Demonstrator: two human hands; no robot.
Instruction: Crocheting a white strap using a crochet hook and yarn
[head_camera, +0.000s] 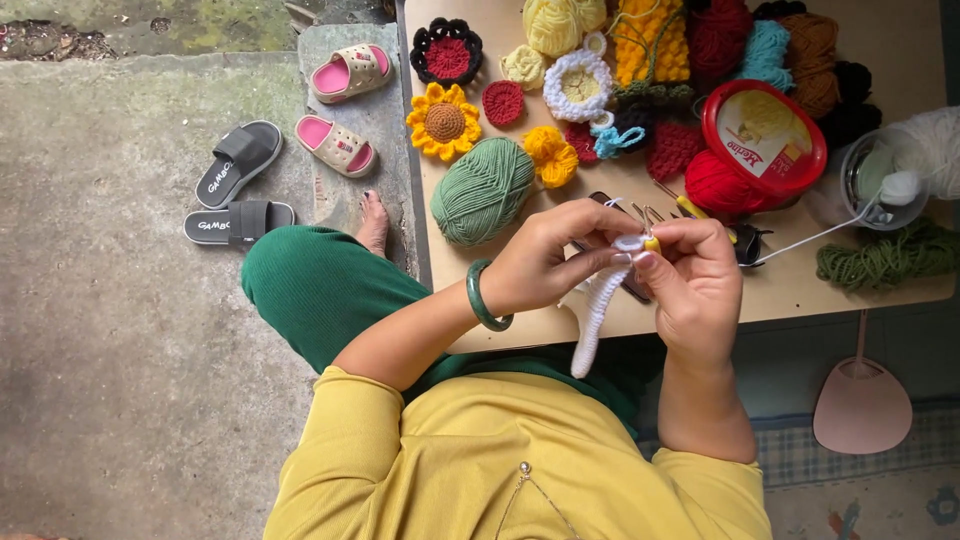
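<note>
Both forearms reached forward, elbows bent. The left hand (548, 262) and right hand (692, 285) met near the middle, fingers curled and pinched together, fingertips almost touching.

- Soft, even daylight fills the scene; bright, never harsh, with no single source showing.
- Shadows are faint: a thin dark band lies under the near edge of the surface (800, 290), and a soft one beneath the hands (625, 265).
- A mild sheen sits on the red tub lid (765, 135), right of the hands; no strong glare elsewhere.
- Colours are saturated and the yarn texture is crisp.
- The white yarn cone (930, 140), far right of the lid, looks slightly washed out.
- Lines bend a little toward the frame edges.
</note>
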